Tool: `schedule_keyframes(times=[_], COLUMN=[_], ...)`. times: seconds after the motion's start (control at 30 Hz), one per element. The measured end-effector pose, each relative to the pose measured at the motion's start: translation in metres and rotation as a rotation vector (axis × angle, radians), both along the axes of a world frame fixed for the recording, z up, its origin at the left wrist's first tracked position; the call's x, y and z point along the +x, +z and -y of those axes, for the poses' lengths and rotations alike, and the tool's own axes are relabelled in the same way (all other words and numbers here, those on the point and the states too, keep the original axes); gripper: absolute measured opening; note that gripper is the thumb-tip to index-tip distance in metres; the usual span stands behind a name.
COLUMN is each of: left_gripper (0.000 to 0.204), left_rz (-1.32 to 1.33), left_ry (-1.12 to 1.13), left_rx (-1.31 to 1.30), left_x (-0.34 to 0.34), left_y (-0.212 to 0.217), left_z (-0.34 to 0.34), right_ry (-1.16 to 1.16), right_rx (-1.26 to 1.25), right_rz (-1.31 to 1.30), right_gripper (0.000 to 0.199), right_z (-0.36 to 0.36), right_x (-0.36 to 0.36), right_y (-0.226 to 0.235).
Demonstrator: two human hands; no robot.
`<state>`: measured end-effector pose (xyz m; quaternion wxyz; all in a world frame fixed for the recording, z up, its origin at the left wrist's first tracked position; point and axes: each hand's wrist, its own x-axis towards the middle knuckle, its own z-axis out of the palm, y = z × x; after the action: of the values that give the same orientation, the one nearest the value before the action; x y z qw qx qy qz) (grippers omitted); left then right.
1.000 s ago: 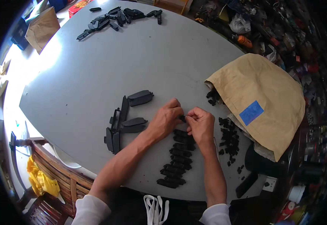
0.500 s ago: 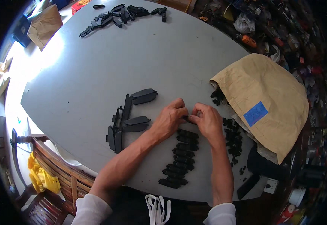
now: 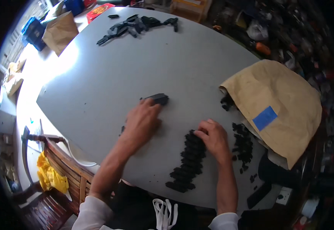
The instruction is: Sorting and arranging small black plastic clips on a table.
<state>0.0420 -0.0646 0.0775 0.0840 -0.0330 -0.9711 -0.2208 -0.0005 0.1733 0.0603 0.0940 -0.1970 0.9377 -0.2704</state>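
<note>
Left hand (image 3: pixel 140 119) blurred, hides part of dark piece (image 3: pixel 160 99); paper bag (image 3: pixel 282 88) covers some black bits (image 3: pixel 226 102); sleeves (image 3: pixel 92 214) cut off at bottom.

Chair (image 3: pixel 83 188): is standing by the counter's (image 3: pixel 197 76) near left edge.
Yellow bag (image 3: pixel 52 174): is resting on the chair.
Paper bag (image 3: pixel 61 32): is standing near a blue bin (image 3: pixel 35 33).
Red box (image 3: pixel 99 12): is lying past the far edge.

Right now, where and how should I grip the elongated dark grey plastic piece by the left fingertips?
Probably across its narrow width at the exposed right end, from above: the elongated dark grey plastic piece runs roughly left to right on the grey table, and the left hand overlaps its near-left side.
</note>
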Motion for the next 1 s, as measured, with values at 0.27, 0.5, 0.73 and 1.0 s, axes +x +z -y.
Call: schedule_keyframes(times=[0.27,0.5,0.73,1.0], left_gripper=[0.014,0.010,0.025,0.041], left_rz=[0.069,-0.182,-0.050,-0.087], left_ry=[-0.154,-0.269,-0.482,-0.321], left_rx=[0.080,0.027,0.250,0.356], left_x=[-0.009,-0.038,-0.057,-0.045], left_y=[-0.029,-0.017,-0.043,-0.063], left_z=[0.032,-0.047,-0.087,-0.065], right_ry=[-0.348,-0.633,-0.422,-0.462], right_rx=[-0.242,0.076,0.356,-0.128], right_rz=[-0.020,0.031,-0.236,-0.064], right_gripper=[0.014,0.013,0.020,0.010], right_z=[-0.094,-0.159,-0.145,-0.116], right_x=[0.039,0.107,0.115,0.088], right_y=[0.041,0.008,-0.017,0.014])
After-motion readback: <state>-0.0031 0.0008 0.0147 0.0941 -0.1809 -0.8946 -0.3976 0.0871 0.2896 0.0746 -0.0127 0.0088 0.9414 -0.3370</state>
